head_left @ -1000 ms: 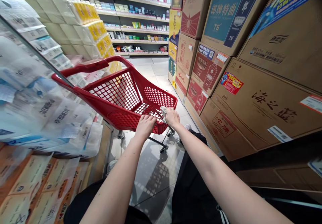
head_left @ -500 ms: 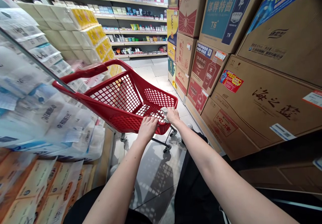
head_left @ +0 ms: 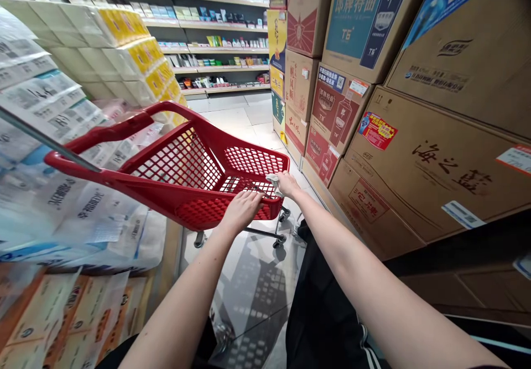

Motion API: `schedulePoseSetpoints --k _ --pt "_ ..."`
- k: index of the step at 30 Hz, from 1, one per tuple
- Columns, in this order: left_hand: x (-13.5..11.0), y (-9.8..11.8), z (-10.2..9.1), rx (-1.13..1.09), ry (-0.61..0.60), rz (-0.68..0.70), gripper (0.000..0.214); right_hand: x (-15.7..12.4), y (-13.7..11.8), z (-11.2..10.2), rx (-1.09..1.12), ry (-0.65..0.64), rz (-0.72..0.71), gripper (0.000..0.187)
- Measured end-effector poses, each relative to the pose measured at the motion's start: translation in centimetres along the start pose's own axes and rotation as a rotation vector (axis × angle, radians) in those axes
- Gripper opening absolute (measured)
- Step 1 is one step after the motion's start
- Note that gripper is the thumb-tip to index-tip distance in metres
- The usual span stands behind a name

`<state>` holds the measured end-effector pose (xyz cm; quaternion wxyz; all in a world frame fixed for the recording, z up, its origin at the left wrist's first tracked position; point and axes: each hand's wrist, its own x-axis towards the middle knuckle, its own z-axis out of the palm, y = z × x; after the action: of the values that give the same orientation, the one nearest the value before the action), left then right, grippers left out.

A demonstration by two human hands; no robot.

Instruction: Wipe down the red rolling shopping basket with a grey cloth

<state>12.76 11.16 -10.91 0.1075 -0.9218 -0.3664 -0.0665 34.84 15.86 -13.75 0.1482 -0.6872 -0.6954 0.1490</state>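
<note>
A red plastic shopping cart with lattice walls stands across the aisle, its handle end to the left. My left hand grips the near side rim, the fingers bent over its edge. At the narrow right end, my right hand is closed on a crumpled whitish cloth, pressed against the rim; it could be a tissue. The cart's basket shows only its grid floor and walls. Small wheels show under the near end.
Stacked cardboard cartons line the right side. Plastic-wrapped paper packs and yellow-ended packs are piled on the left, close to the cart handle. Shelves of small boxes stand at the back. Grey floor tiles run between.
The cart's handle end has swung left and nearer to me. Both my hands have kept their holds at the cart's right end.
</note>
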Motion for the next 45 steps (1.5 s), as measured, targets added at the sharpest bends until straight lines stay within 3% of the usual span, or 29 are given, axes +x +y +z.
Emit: schedulePoseSetpoints --k 3,6,8,15,24,28,31,34,37,42,45 --pt "-1.3 -3.6 -0.6 0.035 -0.063 -0.153 0.044 0.1 0.4 -0.2 -0.005 -0.002 -0.030 0.028" --pt "-2.4 -6.3 -1.2 0.095 -0.067 -0.156 0.045 -0.1 0.3 -0.5 -0.012 0.010 -0.025 0.027" --pt "-2.4 -6.8 -1.4 0.126 -0.082 -0.178 0.044 -0.3 0.0 -0.6 -0.018 0.041 -0.003 0.027" --pt "-0.7 -5.3 -1.2 0.157 -0.104 -0.210 0.039 -1.5 -0.5 -0.7 -0.057 0.246 0.145 0.027" --pt "-0.1 -1.7 -1.2 0.108 -0.045 -0.281 0.047 -0.4 0.7 -2.7 -0.109 0.190 0.155 0.029" --pt "0.0 -0.9 -1.0 0.104 -0.028 -0.308 0.048 -0.9 1.5 -1.8 0.105 0.290 0.278 0.026" --pt "0.0 -0.8 -0.8 0.096 -0.009 -0.341 0.048 -1.8 1.7 -0.8 0.317 0.325 0.394 0.035" --pt "0.0 -0.8 -0.8 0.090 -0.003 -0.384 0.048 -2.4 0.9 -0.2 0.431 0.341 0.405 0.040" --pt "-0.1 -0.9 -0.8 0.104 0.001 -0.421 0.047 -2.7 -0.4 0.2 0.424 0.412 0.431 0.047" --pt "-0.6 -1.0 -1.0 0.130 -0.006 -0.436 0.046 -3.3 -2.0 1.0 0.378 0.571 0.643 0.055" --pt "-0.9 -1.0 -1.1 0.125 -0.008 -0.462 0.047 -3.6 -2.1 1.3 0.341 0.500 0.617 0.053"
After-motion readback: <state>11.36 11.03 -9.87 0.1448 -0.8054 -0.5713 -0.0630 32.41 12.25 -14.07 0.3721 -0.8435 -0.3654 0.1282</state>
